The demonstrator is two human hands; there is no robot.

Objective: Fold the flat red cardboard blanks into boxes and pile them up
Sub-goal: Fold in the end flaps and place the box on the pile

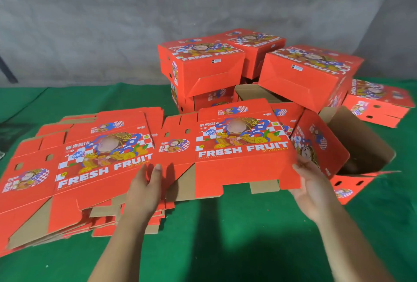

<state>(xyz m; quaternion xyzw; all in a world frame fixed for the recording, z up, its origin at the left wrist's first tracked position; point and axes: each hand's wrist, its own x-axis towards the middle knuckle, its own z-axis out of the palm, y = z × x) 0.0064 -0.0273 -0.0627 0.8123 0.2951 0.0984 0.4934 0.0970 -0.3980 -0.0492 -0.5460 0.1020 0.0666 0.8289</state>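
Observation:
A stack of flat red "FRESH FRUIT" blanks lies on the green surface at the left. One blank is lifted off it towards the middle, its printed face up. My left hand rests with straight fingers on the blank's left panel near the stack. My right hand holds the blank's right edge, thumb on top and fingers under it. Folded red boxes are piled behind, with another tilted box to their right.
An open-ended folded box lies on its side just right of my right hand, brown inside showing. One more box sits at the far right. A green cloth covers the work surface. A grey concrete wall stands behind.

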